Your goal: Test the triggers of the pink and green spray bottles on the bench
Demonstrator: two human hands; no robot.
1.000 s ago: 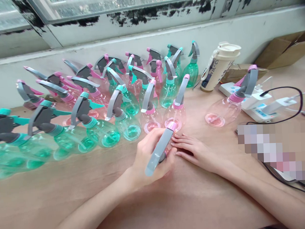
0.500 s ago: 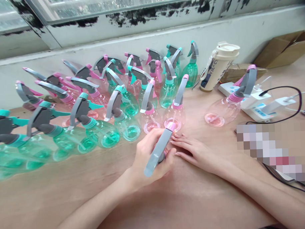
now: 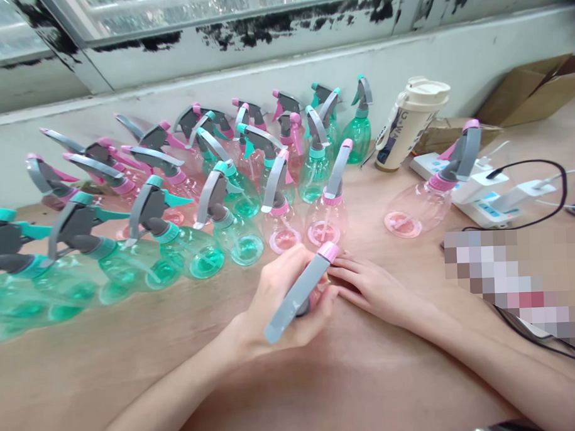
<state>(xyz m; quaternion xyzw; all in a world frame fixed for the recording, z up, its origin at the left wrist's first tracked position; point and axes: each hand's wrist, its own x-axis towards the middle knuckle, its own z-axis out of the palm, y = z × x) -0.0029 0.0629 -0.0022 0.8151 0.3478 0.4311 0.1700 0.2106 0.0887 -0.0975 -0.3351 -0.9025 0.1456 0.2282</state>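
Note:
My left hand [image 3: 266, 298] is wrapped round the neck of a spray bottle [image 3: 299, 290] with a long grey handle and a pink nozzle tip. Seen from above, its handle slants down and to the left, and my hand hides most of the body. My right hand [image 3: 379, 284] lies palm down on the table, fingers stretched toward the bottle; their tips are partly behind it, so contact cannot be told. Just beyond stand two clear pink spray bottles, one [image 3: 326, 220] straight ahead and one [image 3: 281, 225] to its left.
Several green spray bottles [image 3: 192, 247] and pink ones crowd the left and back. Another pink bottle [image 3: 419, 208] leans on the right by a power strip [image 3: 492, 214] with cables. Behind are a cream tumbler [image 3: 411, 123] and a cardboard box [image 3: 528, 91]. A blurred patch covers the right.
The held bottle's head has turned slightly, its pink tip moving right and toward me and its handle end dropping left. My right hand has stayed almost in place.

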